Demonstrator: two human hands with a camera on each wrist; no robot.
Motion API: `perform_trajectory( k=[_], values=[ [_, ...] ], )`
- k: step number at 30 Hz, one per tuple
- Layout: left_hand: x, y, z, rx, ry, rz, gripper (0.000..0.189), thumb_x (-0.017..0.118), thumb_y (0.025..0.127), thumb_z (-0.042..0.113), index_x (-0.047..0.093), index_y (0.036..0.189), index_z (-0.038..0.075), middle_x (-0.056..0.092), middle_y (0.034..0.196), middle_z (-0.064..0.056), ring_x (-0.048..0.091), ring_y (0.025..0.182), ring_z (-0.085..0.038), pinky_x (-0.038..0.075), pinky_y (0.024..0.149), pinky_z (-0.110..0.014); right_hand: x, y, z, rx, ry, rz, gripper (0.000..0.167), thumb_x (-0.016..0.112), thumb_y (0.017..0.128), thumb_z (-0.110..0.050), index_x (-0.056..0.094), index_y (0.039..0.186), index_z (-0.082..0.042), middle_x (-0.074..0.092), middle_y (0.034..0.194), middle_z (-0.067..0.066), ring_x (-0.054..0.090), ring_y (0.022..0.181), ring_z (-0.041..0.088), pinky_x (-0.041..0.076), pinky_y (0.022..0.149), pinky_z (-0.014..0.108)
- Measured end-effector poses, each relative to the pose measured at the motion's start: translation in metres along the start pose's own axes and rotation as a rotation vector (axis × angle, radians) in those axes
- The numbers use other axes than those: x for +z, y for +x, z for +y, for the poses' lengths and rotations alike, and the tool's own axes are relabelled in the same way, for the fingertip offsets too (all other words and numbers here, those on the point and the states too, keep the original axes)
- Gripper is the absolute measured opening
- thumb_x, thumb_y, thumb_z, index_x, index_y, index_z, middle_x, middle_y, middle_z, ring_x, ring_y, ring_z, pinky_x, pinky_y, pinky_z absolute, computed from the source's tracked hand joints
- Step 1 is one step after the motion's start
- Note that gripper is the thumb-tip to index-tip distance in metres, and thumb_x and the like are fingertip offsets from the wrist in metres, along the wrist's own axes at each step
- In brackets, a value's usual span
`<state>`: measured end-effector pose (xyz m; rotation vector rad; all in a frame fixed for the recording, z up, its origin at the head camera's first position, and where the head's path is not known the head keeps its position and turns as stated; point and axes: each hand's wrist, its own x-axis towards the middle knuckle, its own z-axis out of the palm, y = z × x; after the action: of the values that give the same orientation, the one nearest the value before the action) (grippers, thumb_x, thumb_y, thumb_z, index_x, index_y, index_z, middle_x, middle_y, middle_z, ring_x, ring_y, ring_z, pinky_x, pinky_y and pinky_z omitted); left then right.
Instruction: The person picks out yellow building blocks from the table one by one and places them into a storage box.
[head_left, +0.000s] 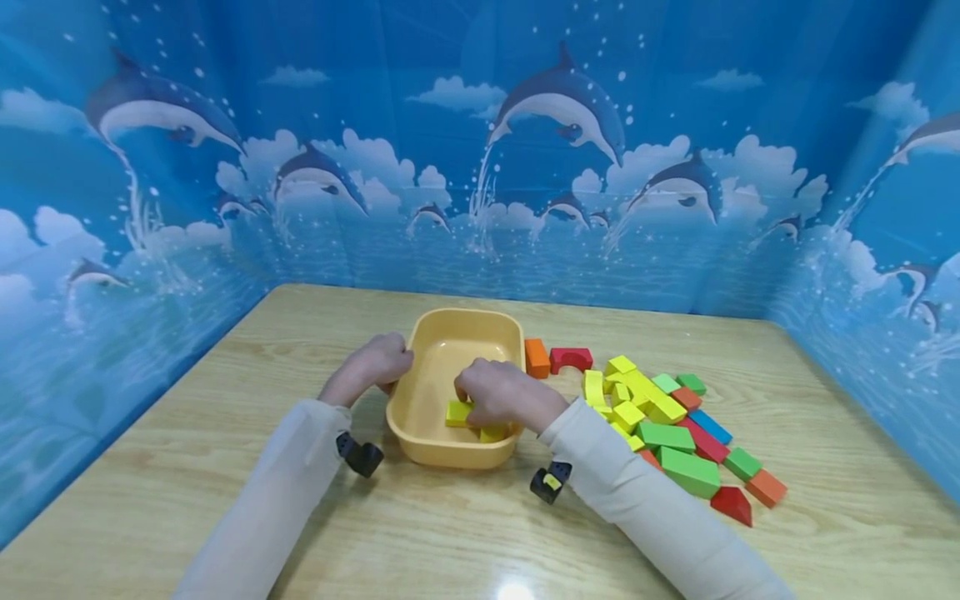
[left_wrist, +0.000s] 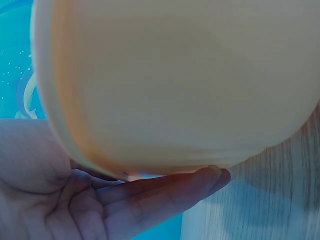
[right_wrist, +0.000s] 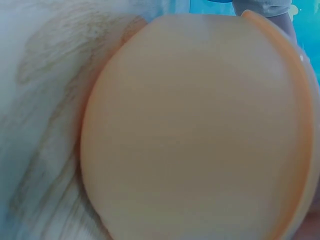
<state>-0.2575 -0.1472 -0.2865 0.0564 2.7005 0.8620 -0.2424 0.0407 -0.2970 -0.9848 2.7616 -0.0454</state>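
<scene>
The rim of a tan-orange, rounded plastic tub (head_left: 435,385) is gripped by the left hand (head_left: 377,360). Inside, a yellow rectangular block (head_left: 457,414) is partly covered by the right hand (head_left: 498,392); its hold cannot be determined. Tub shift could be caused by uneven pressing.

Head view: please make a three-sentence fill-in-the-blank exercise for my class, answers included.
1. The visible blocks in the tray are coloured ___.
2. The hand touching these blocks is the person's ___ hand.
3. The animals printed on the backdrop are ___.
Missing words: yellow; right; dolphins.
</scene>
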Motion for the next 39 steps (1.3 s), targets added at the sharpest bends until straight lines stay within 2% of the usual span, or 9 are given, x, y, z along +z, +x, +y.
perform_trajectory(
  k=[9, 13, 18, 21, 23, 26, 31, 39],
  values=[
    [0.0, 0.0, -0.001, 0.013, 0.032, 0.001, 0.025, 0.036, 0.102, 0.012, 0.054, 0.092, -0.002, 0.059, 0.082, -0.014, 0.059, 0.068, -0.021, 0.053, 0.066, -0.033, 0.001, -0.004, 0.003, -0.029, 0.012, 0.021, 0.018, 0.075, 0.083, -0.02, 0.069, 0.097, -0.011, 0.059, 0.081, -0.002, 0.055, 0.073, 0.013, 0.047, 0.064, 0.026],
    [0.0, 0.001, -0.001, 0.023, 0.034, -0.002, 0.026, 0.035, 0.102, 0.013, 0.053, 0.089, -0.001, 0.057, 0.079, -0.013, 0.057, 0.066, -0.02, 0.052, 0.065, -0.033, -0.002, -0.008, 0.014, -0.044, 0.057, 0.067, 0.02, 0.073, 0.086, -0.024, 0.07, 0.1, -0.009, 0.062, 0.086, -0.001, 0.055, 0.077, 0.014, 0.049, 0.07, 0.028],
    [-0.001, 0.0, -0.002, 0.034, 0.024, -0.004, 0.025, 0.035, 0.102, 0.013, 0.052, 0.088, 0.0, 0.055, 0.077, -0.012, 0.055, 0.064, -0.02, 0.051, 0.064, -0.033, -0.012, -0.019, 0.043, -0.108, 0.133, 0.245, 0.02, 0.072, 0.087, -0.018, 0.071, 0.1, -0.003, 0.067, 0.091, 0.005, 0.059, 0.081, 0.016, 0.051, 0.074, 0.03],
    [-0.001, 0.0, -0.001, 0.032, 0.014, -0.006, 0.025, 0.035, 0.102, 0.013, 0.052, 0.089, 0.0, 0.055, 0.078, -0.013, 0.055, 0.065, -0.02, 0.05, 0.064, -0.033, -0.021, -0.029, 0.063, -0.073, 0.17, 0.361, 0.018, 0.072, 0.087, -0.012, 0.071, 0.1, 0.0, 0.068, 0.092, 0.007, 0.062, 0.085, 0.02, 0.052, 0.075, 0.032],
    [-0.001, 0.0, -0.002, 0.032, 0.014, -0.004, 0.025, 0.035, 0.102, 0.013, 0.051, 0.087, 0.001, 0.054, 0.075, -0.012, 0.054, 0.064, -0.02, 0.05, 0.064, -0.034, -0.026, -0.037, 0.076, -0.01, 0.178, 0.393, 0.017, 0.07, 0.087, -0.01, 0.071, 0.102, -0.001, 0.067, 0.093, 0.008, 0.062, 0.086, 0.022, 0.052, 0.075, 0.034],
    [0.0, 0.0, -0.003, 0.043, 0.017, -0.002, 0.027, 0.035, 0.102, 0.012, 0.05, 0.083, 0.001, 0.051, 0.071, -0.01, 0.052, 0.061, -0.019, 0.05, 0.063, -0.034, -0.031, -0.05, 0.095, 0.088, 0.171, 0.365, 0.018, 0.07, 0.088, -0.011, 0.07, 0.103, -0.001, 0.068, 0.094, 0.008, 0.062, 0.085, 0.021, 0.053, 0.075, 0.036],
    [0.0, -0.001, -0.002, 0.049, 0.018, 0.005, 0.026, 0.035, 0.101, 0.012, 0.051, 0.084, 0.001, 0.051, 0.071, -0.009, 0.054, 0.062, -0.019, 0.05, 0.063, -0.033, -0.031, -0.072, 0.127, 0.226, 0.141, 0.209, 0.024, 0.068, 0.089, -0.011, 0.067, 0.11, 0.002, 0.067, 0.097, 0.012, 0.061, 0.086, 0.024, 0.053, 0.076, 0.039],
    [0.0, -0.002, -0.001, 0.058, 0.02, 0.003, 0.025, 0.036, 0.101, 0.011, 0.052, 0.086, -0.001, 0.051, 0.07, -0.009, 0.053, 0.061, -0.019, 0.051, 0.064, -0.035, -0.018, -0.1, 0.168, 0.422, 0.124, 0.052, 0.03, 0.06, 0.085, 0.003, 0.064, 0.114, 0.008, 0.062, 0.111, 0.023, 0.057, 0.096, 0.033, 0.052, 0.078, 0.044]
  ],
)
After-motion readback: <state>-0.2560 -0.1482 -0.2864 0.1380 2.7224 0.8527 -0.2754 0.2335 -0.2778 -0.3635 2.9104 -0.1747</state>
